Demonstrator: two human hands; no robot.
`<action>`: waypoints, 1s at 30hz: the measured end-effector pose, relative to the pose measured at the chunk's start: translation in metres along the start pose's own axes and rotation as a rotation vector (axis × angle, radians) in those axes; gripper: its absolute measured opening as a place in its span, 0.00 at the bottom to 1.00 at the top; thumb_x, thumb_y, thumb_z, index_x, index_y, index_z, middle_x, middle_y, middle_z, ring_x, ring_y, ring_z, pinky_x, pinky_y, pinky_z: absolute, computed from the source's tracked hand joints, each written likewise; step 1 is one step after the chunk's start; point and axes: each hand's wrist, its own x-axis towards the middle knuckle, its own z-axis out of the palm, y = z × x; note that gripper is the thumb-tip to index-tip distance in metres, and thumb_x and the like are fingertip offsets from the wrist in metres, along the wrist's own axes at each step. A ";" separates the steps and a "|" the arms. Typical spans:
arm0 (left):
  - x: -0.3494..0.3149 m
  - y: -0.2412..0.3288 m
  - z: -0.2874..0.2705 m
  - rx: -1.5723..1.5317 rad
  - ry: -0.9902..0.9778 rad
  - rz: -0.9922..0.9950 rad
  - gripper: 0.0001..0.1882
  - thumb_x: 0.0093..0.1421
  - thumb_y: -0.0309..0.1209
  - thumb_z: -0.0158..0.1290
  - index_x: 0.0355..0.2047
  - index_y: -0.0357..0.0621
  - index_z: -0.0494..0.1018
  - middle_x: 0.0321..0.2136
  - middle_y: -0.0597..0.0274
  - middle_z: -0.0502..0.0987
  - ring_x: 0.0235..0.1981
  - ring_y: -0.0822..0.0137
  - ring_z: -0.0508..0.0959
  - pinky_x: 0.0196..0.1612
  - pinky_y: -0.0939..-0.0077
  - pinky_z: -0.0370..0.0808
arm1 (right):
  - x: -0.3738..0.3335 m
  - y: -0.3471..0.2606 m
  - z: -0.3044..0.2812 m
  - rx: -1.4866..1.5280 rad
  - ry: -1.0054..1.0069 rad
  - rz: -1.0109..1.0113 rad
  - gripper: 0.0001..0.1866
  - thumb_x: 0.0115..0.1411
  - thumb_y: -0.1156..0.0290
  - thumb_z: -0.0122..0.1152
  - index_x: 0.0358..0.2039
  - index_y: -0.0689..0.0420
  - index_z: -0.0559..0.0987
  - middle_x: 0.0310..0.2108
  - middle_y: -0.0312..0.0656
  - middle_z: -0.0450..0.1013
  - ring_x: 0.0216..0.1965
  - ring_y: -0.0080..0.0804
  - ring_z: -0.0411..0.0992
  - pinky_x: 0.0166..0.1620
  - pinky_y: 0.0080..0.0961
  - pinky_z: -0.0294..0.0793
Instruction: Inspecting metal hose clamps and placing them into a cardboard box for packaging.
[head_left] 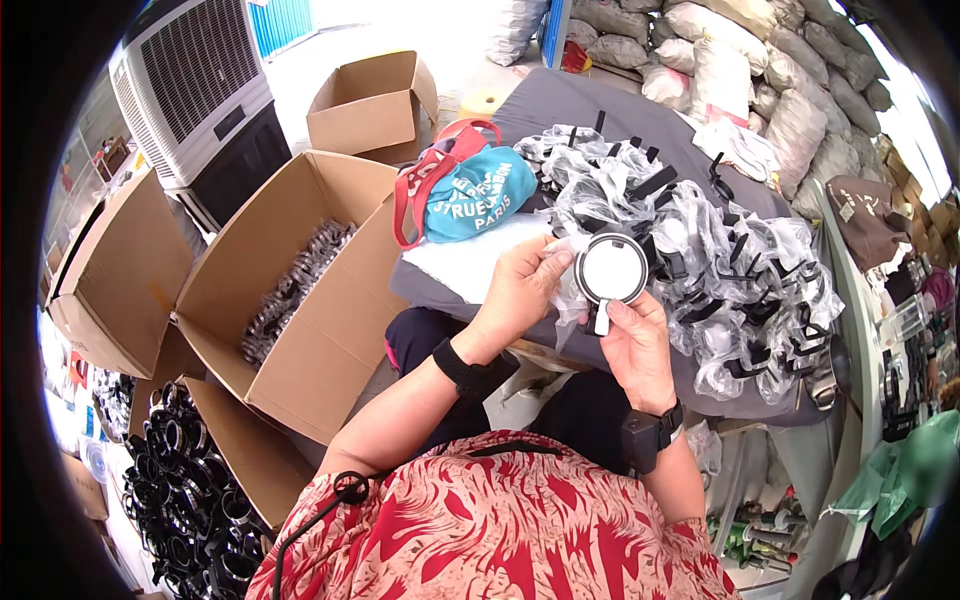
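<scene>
My right hand (636, 345) holds a round black-rimmed mirror (612, 269) by its short handle, its pale face turned up. My left hand (522, 290) pinches a piece of clear plastic wrap (558, 250) at the mirror's left edge. Both hands hover over the near edge of a grey padded table (440, 290). Just beyond them lies a big heap of black round items in clear plastic bags (700, 240). Each wrist wears a black band.
A teal bag with red straps (465, 190) lies on the table's left end. An open cardboard box (300, 290) holding wrapped items stands at my left, more boxes (372, 100) behind it. A pile of black rings (185, 490) lies lower left. Filled sacks (740, 60) are stacked at the back.
</scene>
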 end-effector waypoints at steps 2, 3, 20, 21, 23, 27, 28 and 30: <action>0.003 0.004 0.003 -0.009 0.043 -0.056 0.08 0.64 0.33 0.50 0.30 0.42 0.70 0.17 0.76 0.66 0.17 0.85 0.62 0.19 0.87 0.60 | 0.001 0.000 -0.006 -0.176 -0.008 -0.022 0.09 0.56 0.77 0.60 0.38 0.64 0.77 0.34 0.40 0.76 0.33 0.27 0.74 0.38 0.25 0.75; 0.005 0.003 0.001 -0.007 0.050 -0.053 0.08 0.64 0.33 0.50 0.30 0.42 0.70 0.17 0.76 0.66 0.17 0.85 0.62 0.19 0.87 0.60 | 0.001 0.002 -0.007 -0.356 0.026 -0.022 0.08 0.54 0.76 0.63 0.35 0.63 0.77 0.30 0.37 0.76 0.28 0.22 0.72 0.34 0.20 0.73; -0.007 -0.005 -0.004 0.776 0.261 0.508 0.10 0.57 0.35 0.52 0.27 0.46 0.64 0.12 0.52 0.66 0.16 0.46 0.71 0.19 0.56 0.67 | -0.018 -0.005 0.040 -1.388 -0.230 -0.226 0.08 0.50 0.77 0.61 0.28 0.66 0.72 0.23 0.51 0.69 0.26 0.44 0.66 0.34 0.35 0.66; -0.006 -0.006 -0.003 0.811 0.251 0.558 0.09 0.55 0.33 0.52 0.28 0.45 0.64 0.11 0.54 0.66 0.15 0.48 0.71 0.18 0.58 0.67 | -0.013 -0.001 0.033 -1.383 -0.238 -0.262 0.08 0.50 0.77 0.61 0.28 0.66 0.72 0.22 0.50 0.70 0.24 0.41 0.66 0.33 0.35 0.67; -0.003 -0.004 -0.003 0.776 0.187 0.625 0.09 0.52 0.31 0.53 0.27 0.45 0.64 0.10 0.55 0.66 0.14 0.49 0.71 0.18 0.58 0.67 | -0.004 0.003 0.028 -1.291 -0.191 -0.271 0.08 0.51 0.77 0.62 0.30 0.66 0.73 0.23 0.49 0.72 0.24 0.35 0.68 0.33 0.32 0.68; -0.008 -0.001 0.019 0.157 -0.025 0.076 0.09 0.50 0.30 0.52 0.27 0.42 0.65 0.13 0.48 0.69 0.19 0.45 0.73 0.22 0.55 0.69 | 0.002 0.001 0.019 -1.196 -0.043 -0.204 0.09 0.53 0.79 0.60 0.35 0.67 0.75 0.26 0.47 0.74 0.27 0.28 0.68 0.35 0.27 0.70; -0.015 0.001 0.014 0.670 -0.029 0.708 0.07 0.50 0.28 0.51 0.29 0.42 0.66 0.13 0.49 0.70 0.18 0.46 0.74 0.22 0.55 0.69 | 0.003 0.000 0.011 -1.196 -0.046 -0.217 0.09 0.53 0.79 0.60 0.35 0.67 0.75 0.26 0.47 0.74 0.27 0.28 0.68 0.35 0.27 0.70; -0.038 0.023 0.016 0.723 -0.201 0.461 0.15 0.65 0.39 0.43 0.35 0.41 0.73 0.21 0.44 0.73 0.22 0.48 0.74 0.26 0.62 0.70 | 0.009 -0.005 -0.002 -1.325 0.060 -0.211 0.12 0.54 0.79 0.58 0.40 0.66 0.74 0.30 0.50 0.74 0.30 0.35 0.71 0.38 0.33 0.72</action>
